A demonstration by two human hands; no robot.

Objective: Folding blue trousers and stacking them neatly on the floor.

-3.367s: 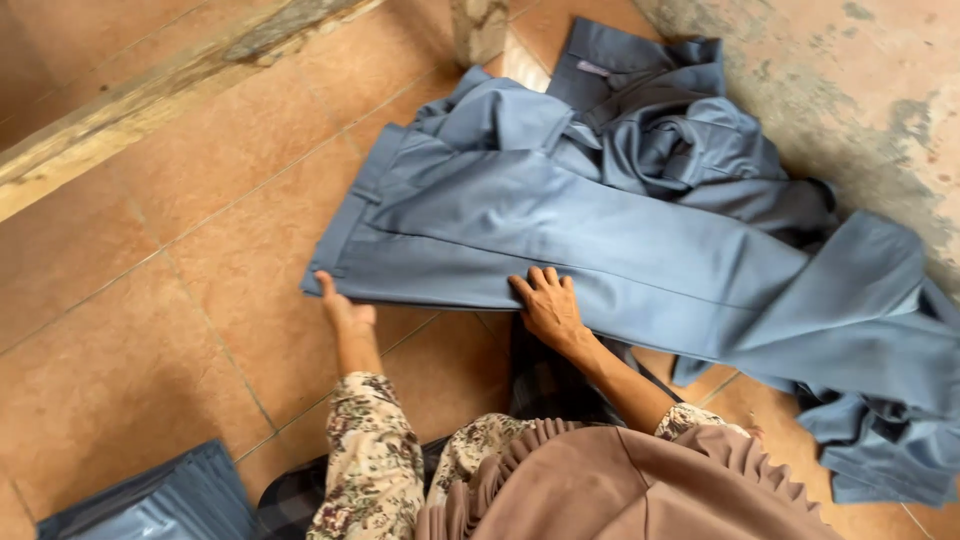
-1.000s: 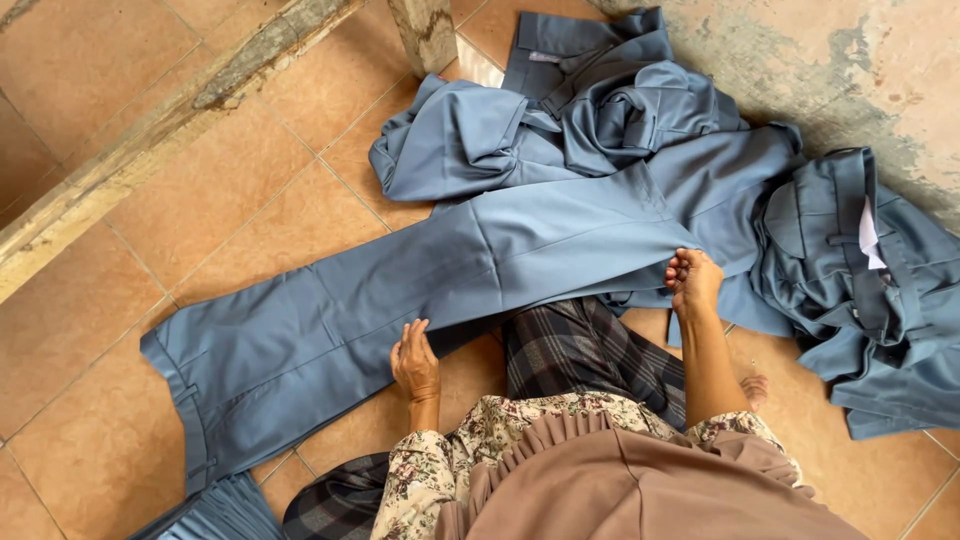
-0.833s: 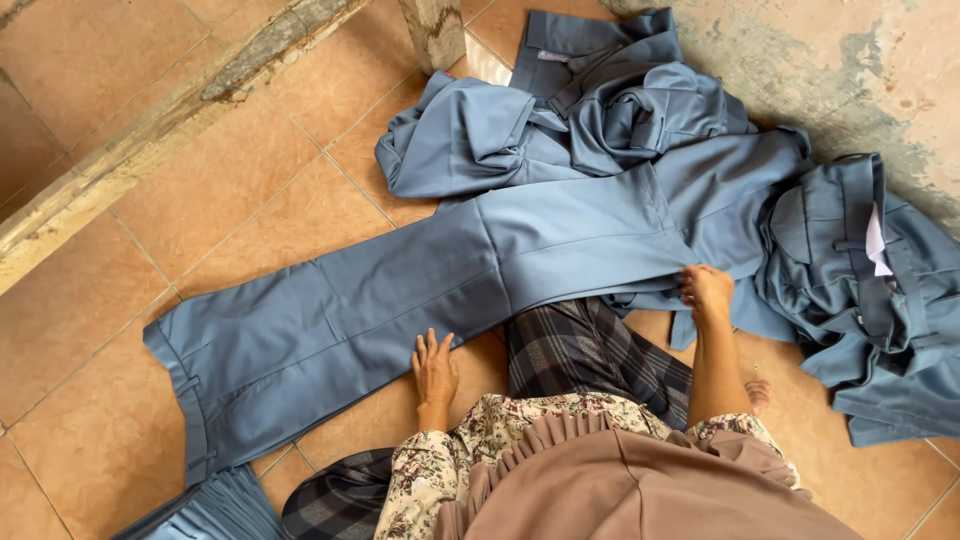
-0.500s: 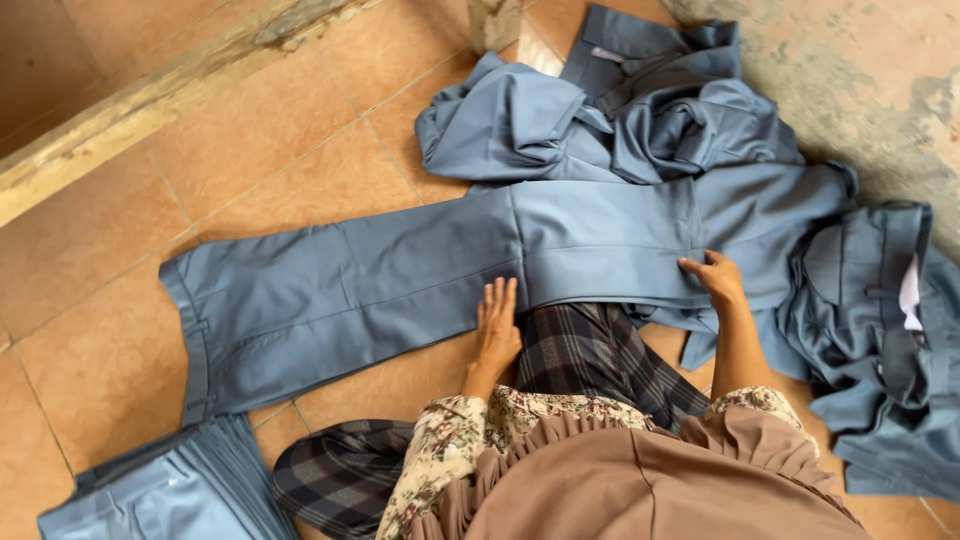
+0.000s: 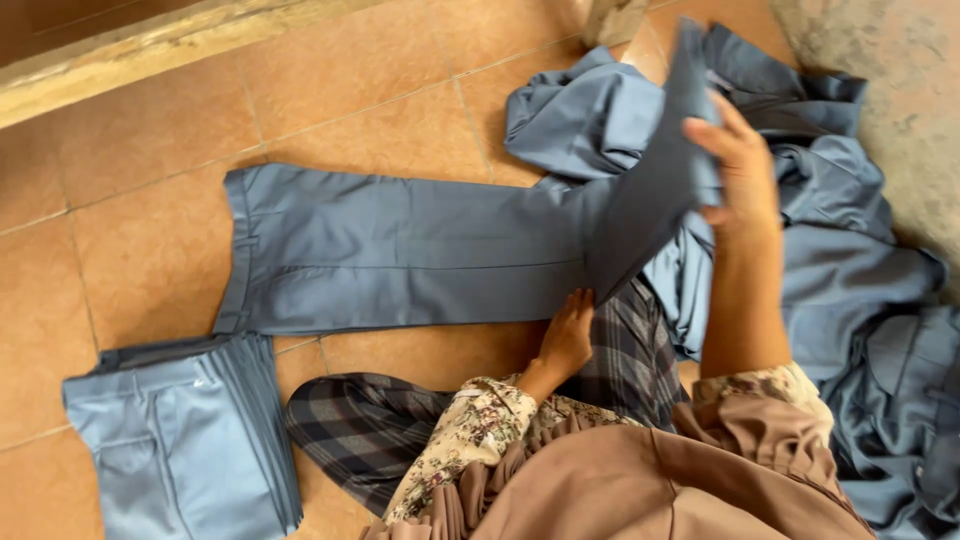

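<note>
In the head view, your right hand [image 5: 742, 165] is raised and its fingers are clenched on the upper part of the blue-grey trousers [image 5: 400, 250], lifting that end so it folds over in the air. The cloth looks smooth and a little stiff, with a straight pressed crease along the leg. The rest of the trousers lies flat on the floor, with the hemmed leg ends pointing to the left side of the picture. Your left hand [image 5: 567, 335] lies flat with open fingers on the lower edge of the trousers, at the place where the cloth bends; it presses and does not grasp.

Below the leg ends, a stack of folded trousers [image 5: 185, 440] of the same blue-grey cloth rests in neat layers. On the right, a loose pile of blue-grey garments [image 5: 840, 250] lies crumpled, with soft deep folds.

The floor [image 5: 120, 270] is made of square terracotta tiles with thin pale joints. A worn pale step [image 5: 150, 50] runs along the top, and a rough grey cement patch [image 5: 900, 70] shows at the upper right.
</note>
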